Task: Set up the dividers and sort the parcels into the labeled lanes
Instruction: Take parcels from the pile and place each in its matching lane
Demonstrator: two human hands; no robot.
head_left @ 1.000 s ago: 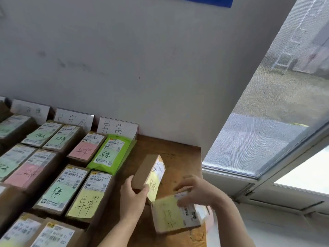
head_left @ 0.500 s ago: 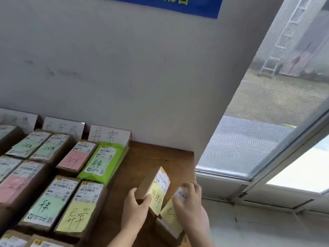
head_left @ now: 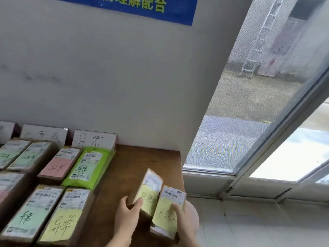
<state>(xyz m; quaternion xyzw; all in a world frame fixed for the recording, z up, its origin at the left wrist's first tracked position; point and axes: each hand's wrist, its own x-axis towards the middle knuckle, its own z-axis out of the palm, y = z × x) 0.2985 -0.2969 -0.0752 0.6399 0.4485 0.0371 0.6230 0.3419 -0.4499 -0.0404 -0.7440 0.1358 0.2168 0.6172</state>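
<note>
Grey wall (head_left: 106, 68) behind a wooden table (head_left: 135, 168); a blue banner (head_left: 142, 8) with yellow characters hangs high on the wall, and a screened window (head_left: 249, 113) opens right of the table.

Landmark: white sign card (head_left: 94, 139) standing at the wall edge of the table, handwritten characters on it. A second card (head_left: 44, 135) stands just left of it.

Directly in front of the sign card: green parcel (head_left: 89, 166) lying flat, touching a pink-labelled box (head_left: 58, 164) on its left. Nearer the camera in the same lane: yellow-labelled box (head_left: 64, 216), with a green-labelled box (head_left: 32, 213) beside it on the left. More boxes continue left of these, partly cut off.

Right of the sign card's lane, near the table's right front corner, two small boxes are held tilted on edge, touching side by side.
- Left hand (head_left: 127, 216): thumb on the yellow face, fingers wrapped behind, pinching the left small box (head_left: 148, 191).
- Right hand (head_left: 187, 220): fingers curled over the yellow face of the right small box (head_left: 168, 211), gripping its right side; thumb position cannot be told.

Both small boxes carry a printed shipping label above a yellow note with handwriting.
</note>
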